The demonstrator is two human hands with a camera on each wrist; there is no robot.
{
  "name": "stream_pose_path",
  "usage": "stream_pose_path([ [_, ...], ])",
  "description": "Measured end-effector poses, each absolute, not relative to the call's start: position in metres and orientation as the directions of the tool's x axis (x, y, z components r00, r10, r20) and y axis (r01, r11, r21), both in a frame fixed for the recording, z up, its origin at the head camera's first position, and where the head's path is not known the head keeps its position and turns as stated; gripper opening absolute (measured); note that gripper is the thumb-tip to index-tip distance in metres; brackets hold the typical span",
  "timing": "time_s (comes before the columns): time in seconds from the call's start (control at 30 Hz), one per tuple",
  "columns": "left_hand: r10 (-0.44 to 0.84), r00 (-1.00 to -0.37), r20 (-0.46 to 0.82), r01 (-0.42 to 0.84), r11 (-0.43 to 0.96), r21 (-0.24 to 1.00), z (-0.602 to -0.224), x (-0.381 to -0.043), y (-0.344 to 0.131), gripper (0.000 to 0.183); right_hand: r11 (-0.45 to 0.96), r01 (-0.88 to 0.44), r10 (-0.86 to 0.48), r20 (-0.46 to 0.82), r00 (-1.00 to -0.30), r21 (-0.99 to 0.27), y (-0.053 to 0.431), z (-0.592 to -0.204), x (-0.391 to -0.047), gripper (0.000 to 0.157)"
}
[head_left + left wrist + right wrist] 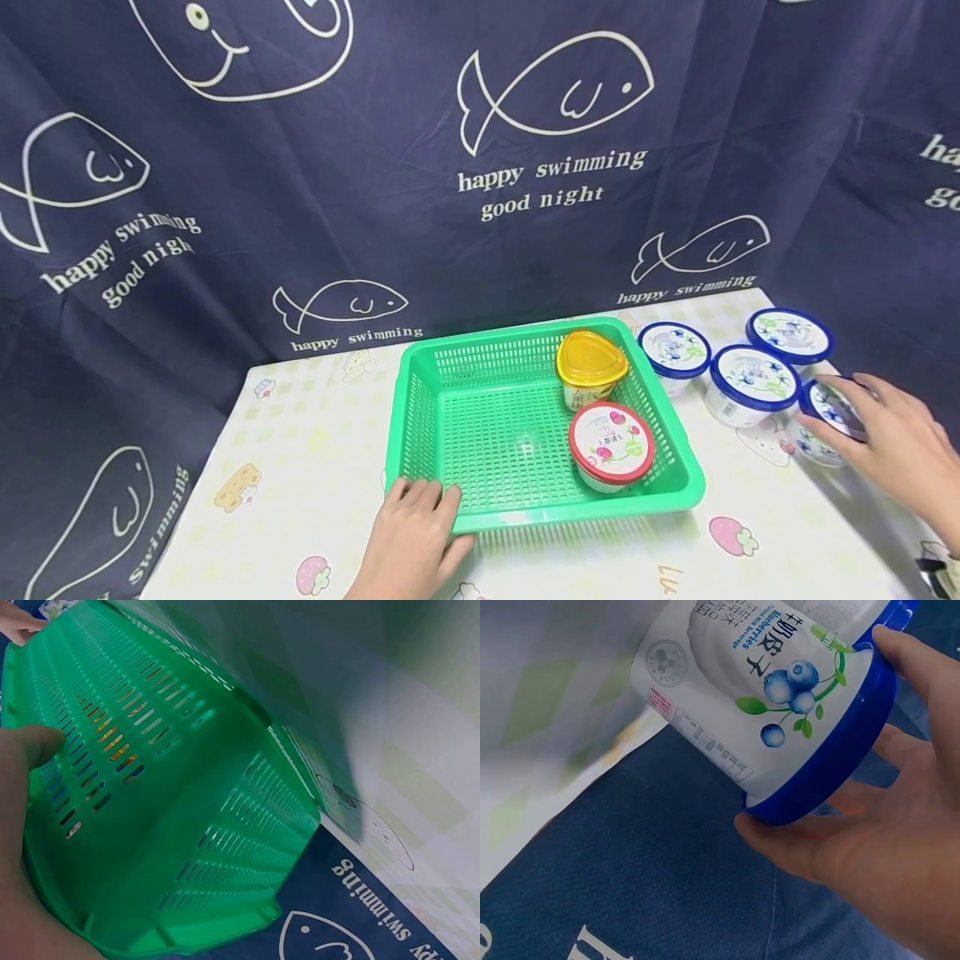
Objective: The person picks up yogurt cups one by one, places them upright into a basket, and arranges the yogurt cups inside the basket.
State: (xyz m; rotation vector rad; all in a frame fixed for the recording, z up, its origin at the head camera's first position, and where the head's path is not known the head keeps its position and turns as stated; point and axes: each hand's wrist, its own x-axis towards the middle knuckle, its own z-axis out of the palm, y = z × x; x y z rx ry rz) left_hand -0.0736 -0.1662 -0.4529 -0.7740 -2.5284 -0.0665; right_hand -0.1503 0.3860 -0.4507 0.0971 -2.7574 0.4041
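My left hand [412,529] grips the near left corner of a green plastic basket [540,518], fingers over the rim and thumb outside. Inside the basket's right part are a cup with a yellow lid [591,358] and a cup with a red lid [611,442]. On the right, my right hand [892,433] holds a white blueberry pudding cup [780,727] by its blue lid. The right wrist view shows thumb and fingertips on opposite sides of that lid. Through the basket's slots, the left wrist view gives glimpses of the cups.
Several blue-lidded cups, including a middle one [753,379], a left one [675,350] and a back one [790,333], stand right of the basket. A patterned cloth covers the table [300,492]. Behind hangs a dark blue curtain [420,208] with fish drawings.
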Motion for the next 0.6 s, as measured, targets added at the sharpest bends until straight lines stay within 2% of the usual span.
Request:
stream_pose_path([
  [0.23,0.511,-0.727,0.46,0.531,0.842,-0.096,-0.452,-0.0731,-0.1659,0.03,0.958,-0.137,-0.036,0.368,-0.929,-0.253,0.3863,-0.4488,-0.1524,0.075],
  [0.6,0.509,-0.714,0.482,0.534,0.84,-0.097,-0.4532,-0.0731,-0.1656,0.028,0.956,-0.137,-0.029,0.383,-0.923,-0.26,0.3866,-0.4468,-0.148,0.068],
])
